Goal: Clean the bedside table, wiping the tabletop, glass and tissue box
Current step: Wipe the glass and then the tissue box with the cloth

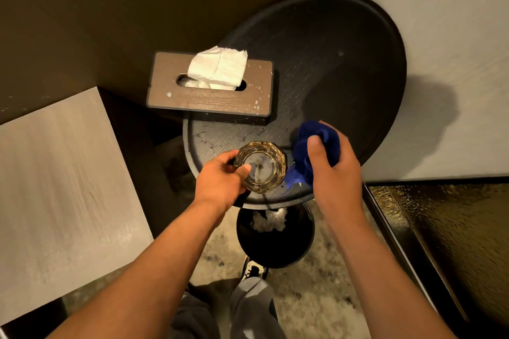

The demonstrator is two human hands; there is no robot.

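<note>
The round black bedside table [344,63] fills the middle of the view, its near part marked with pale smears. A faceted clear glass [261,166] is over the table's near edge, and my left hand [220,181] grips it from the left, thumb on the rim. My right hand [333,170] is closed around a bunched blue cloth [305,154] just right of the glass, touching the tabletop. The brown wooden tissue box [212,91] stands at the table's left edge, speckled with white spots, a white tissue [220,66] sticking up from its slot.
A black waste bin [275,237] with crumpled tissue inside stands on the floor under the table's near edge. A pale bed or cabinet surface [63,187] lies to the left, a dark wall behind, a light wall to the right, and a glossy dark panel [446,242] at lower right.
</note>
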